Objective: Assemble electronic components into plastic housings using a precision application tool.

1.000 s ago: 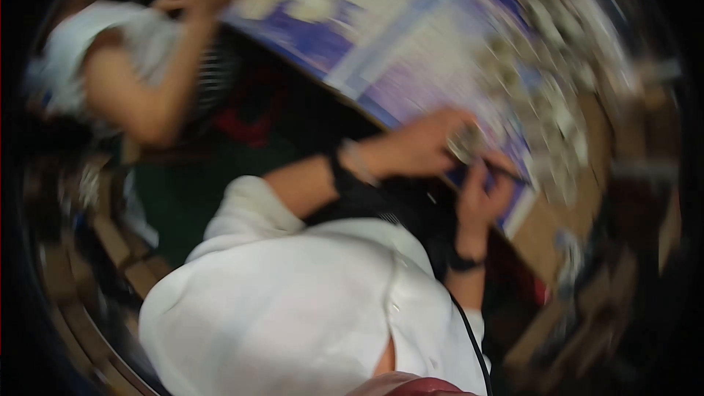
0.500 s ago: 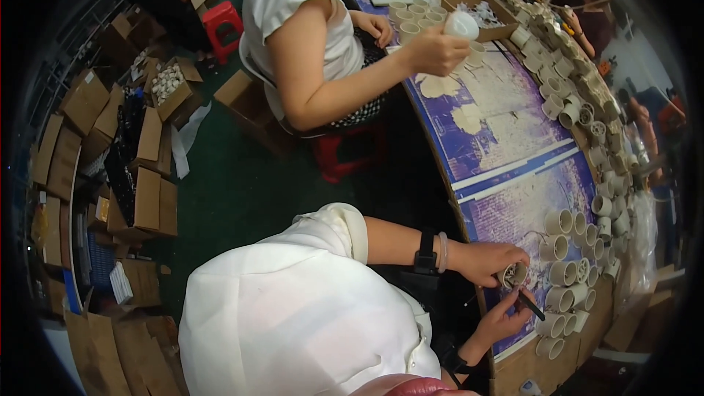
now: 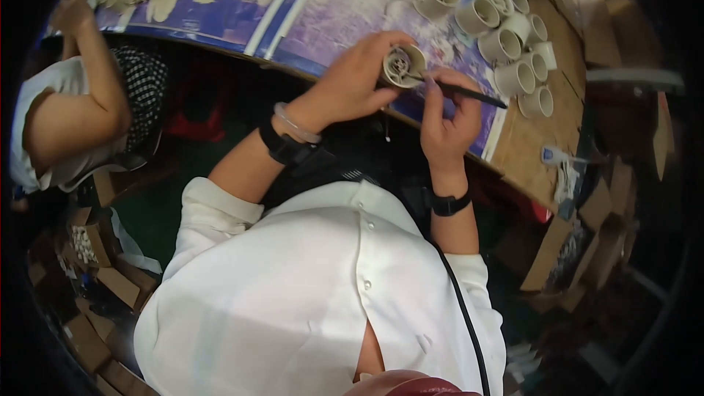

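Note:
My left hand (image 3: 350, 79) is wrapped round a small cream-coloured cup (image 3: 416, 64) at the table's near edge, its mouth tipped toward me. Inside the cup sits a pale, ring-like part (image 3: 399, 66) with small details I cannot make out. In my right hand (image 3: 449, 121), a slim black tool (image 3: 473, 94), shaped like tweezers or a pen, is pinched between thumb and fingers. Its thin tip reaches the cup's rim on the right side, and its thick end points away to the right.
Several similar cream cups (image 3: 500, 45) stand in rows beyond my right hand. The table (image 3: 330, 26) has a worn purple-and-white cover. A white-and-blue device (image 3: 554, 155) lies at its right corner. Another person (image 3: 73, 106) sits at the left. Cardboard boxes (image 3: 546, 257) stand on the floor.
The view has swung round to the right and down, so my torso and both arms show more fully. My left hand still holds the cup, and my right still holds the black tool.

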